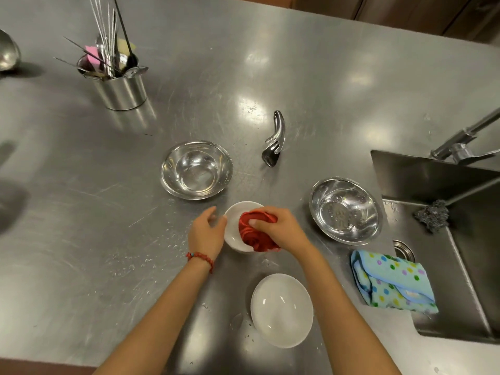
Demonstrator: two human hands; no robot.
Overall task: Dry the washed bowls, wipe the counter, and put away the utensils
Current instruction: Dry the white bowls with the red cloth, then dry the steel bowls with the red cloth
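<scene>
- Drying was the step in hand: the right hand [281, 230] was closed over a bunched red cloth [257, 231] and pressed it into a small white bowl [238, 215] near the middle of the surface [311, 77], toward its near edge.
- The left hand [207, 231] steadied that bowl, fingers curled loosely against its left rim, holding nothing else.
- A second white bowl [282, 309] sat nearer the near edge, apart from the first; whether it was already dry could not be told.
- Two steel bowls waited: one [197, 170] just beyond the hands, one [345, 209] to the right, close to the sink [433, 239]. Both showed droplets inside, so they looked undried.
- Water drops lay on the surface left of the hands, so the wiping seemed not yet done.
- A steel utensil [274, 139] lay loose beyond the bowls, well apart from the holder [119, 87] near the far left corner, which already carried whisks and tools.
- A dotted blue towel [392, 285] rested folded at the sink's edge.
- The next move would likely call for finishing the rub inside the small bowl, setting it down, then taking up a wet steel bowl with the left hand gripping its rim firmly, since wet steel may slip.
</scene>
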